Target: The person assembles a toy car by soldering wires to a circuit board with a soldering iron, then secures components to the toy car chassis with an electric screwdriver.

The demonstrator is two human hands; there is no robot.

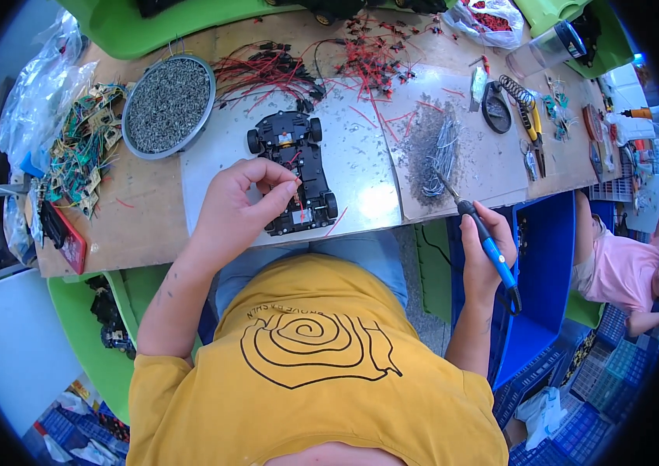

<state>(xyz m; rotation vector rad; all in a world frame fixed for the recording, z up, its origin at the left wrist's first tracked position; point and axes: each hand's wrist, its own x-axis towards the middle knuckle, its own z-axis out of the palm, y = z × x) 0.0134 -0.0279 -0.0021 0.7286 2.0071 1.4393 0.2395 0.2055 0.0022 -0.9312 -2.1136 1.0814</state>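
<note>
The right hand (483, 248) is near the table edge and is wrapped tight around a blue iron (492, 252), with its thin tip pointing up and left toward a grey wire pile (440, 155). The tip sits just at the near end of that pile. A blue bin (547, 264) stands right beside this hand. To the left, the left hand (248, 198) rests on a black toy car (296, 171). Its thumb and fingers are pinched close together on a small red wire (299, 203) at the near part of the car. The car lies on a shiny sheet (360, 167) in the middle of the table (151, 217). Farther left sits a round tray (169, 105) full of tiny grey bits. Beside it is a heap of green boards (81, 151). At the far side lie many red wires (322, 66). Far right are pliers (533, 128).
</note>
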